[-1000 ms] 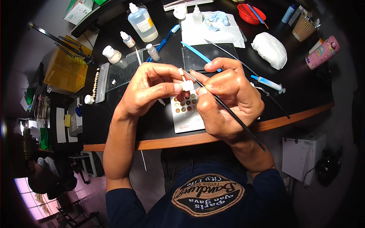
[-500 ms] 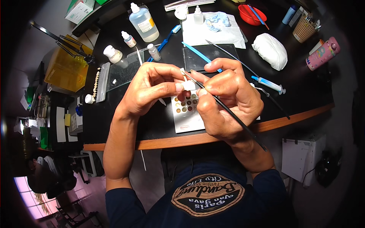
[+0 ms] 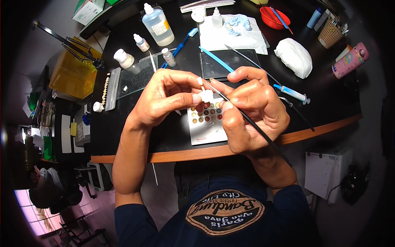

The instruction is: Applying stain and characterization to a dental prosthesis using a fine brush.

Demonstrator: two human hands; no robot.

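Pinched between the thumb and fingers of my left hand [image 3: 164, 99] is a small white block [image 3: 206, 96]. A tiny white tooth-shaped piece [image 3: 200, 81] stands just above it on a short pale stem, near the left fingertips. My right hand [image 3: 259, 109] grips a thin black-handled brush [image 3: 257, 126], slanting from lower right to upper left. Its fine tip is close to the tooth-shaped piece; whether they touch I cannot tell. Below both hands lies a white palette [image 3: 207, 136] with rows of small round colour wells, partly hidden by my fingers.
Behind the hands are a dark flat case [image 3: 218, 61], a glass plate [image 3: 138, 74] and a small vial [image 3: 168, 57]. A large clear bottle [image 3: 158, 26] stands farther back. On the right lie a syringe [image 3: 292, 94], a white bundle [image 3: 293, 57] and a red bowl [image 3: 275, 19].
My right hand and the brush have shifted slightly to the right and toward me. The left hand keeps its pinch on the white block with little movement.
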